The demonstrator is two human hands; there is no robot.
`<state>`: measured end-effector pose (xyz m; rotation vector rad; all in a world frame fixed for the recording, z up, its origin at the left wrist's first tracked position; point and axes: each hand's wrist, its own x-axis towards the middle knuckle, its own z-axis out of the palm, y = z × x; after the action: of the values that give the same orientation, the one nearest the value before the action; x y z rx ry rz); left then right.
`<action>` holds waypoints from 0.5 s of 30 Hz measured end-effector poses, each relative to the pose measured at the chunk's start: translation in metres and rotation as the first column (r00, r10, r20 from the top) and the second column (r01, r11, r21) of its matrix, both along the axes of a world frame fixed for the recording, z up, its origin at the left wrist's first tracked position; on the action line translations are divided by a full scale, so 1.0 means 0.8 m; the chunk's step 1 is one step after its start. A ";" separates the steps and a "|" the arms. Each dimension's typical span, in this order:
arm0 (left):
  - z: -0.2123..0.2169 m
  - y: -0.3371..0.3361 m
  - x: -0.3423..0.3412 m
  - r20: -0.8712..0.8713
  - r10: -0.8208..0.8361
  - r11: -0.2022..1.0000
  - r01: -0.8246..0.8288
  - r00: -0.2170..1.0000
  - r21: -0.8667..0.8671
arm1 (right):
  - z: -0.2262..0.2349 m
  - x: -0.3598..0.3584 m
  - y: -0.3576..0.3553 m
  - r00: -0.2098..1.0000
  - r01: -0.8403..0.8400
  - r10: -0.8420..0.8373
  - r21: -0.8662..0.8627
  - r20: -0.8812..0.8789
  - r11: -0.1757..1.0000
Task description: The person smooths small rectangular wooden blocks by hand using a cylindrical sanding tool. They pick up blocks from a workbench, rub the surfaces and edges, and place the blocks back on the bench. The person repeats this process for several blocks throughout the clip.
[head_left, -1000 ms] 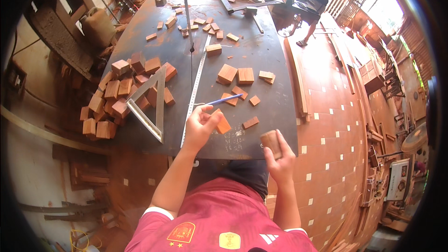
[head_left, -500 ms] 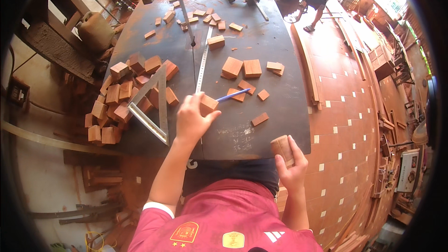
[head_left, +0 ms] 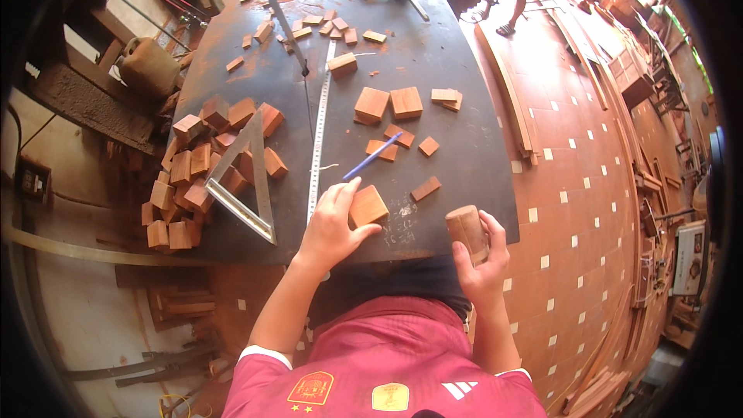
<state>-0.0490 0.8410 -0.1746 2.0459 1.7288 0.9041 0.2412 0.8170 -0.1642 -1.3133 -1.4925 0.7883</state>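
Observation:
My left hand [head_left: 329,224] is closed on a square wooden block [head_left: 368,206] at the near part of the dark tabletop, thumb at its near edge and fingertips at its left side. A white measuring scale [head_left: 316,166] runs along the tabletop just left of that block. Held at the table's near right edge, a rounded wooden cylinder [head_left: 466,231] is in the grip of my right hand [head_left: 484,257]. Beyond the left hand lies a blue pen [head_left: 373,155], its far end resting by two small wood pieces.
Wooden blocks [head_left: 180,167] are heaped at the left, with a metal triangle square [head_left: 259,178] leaning against them. Larger blocks [head_left: 371,104] and small offcuts lie farther off. A thin upright blade [head_left: 286,31] meets the tabletop [head_left: 433,39]. Long boards [head_left: 507,97] lie on the tiled floor.
My left hand has moved the square block to the right and nearer, away from the scale. The pen has turned to a steeper slant. My right hand still holds the cylinder, now more upright.

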 end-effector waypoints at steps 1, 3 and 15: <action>0.004 -0.008 0.000 -0.009 0.001 0.999 -0.002 1.000 -0.039 | 0.001 -0.005 0.000 0.999 -0.006 0.005 0.020 0.044 1.000; 0.009 -0.015 0.002 -0.022 0.002 0.998 -0.004 1.000 -0.060 | 0.010 -0.016 0.006 0.989 -0.046 0.039 0.043 0.145 0.998; -0.006 -0.028 0.012 0.057 0.042 0.998 -0.039 0.997 -0.052 | -0.023 -0.106 0.043 0.919 -0.186 0.189 -0.044 0.346 0.982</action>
<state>-0.0397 0.8189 -0.1796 1.9400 1.7502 0.9131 0.1562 0.8517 -0.1828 -1.3831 -1.9221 0.7076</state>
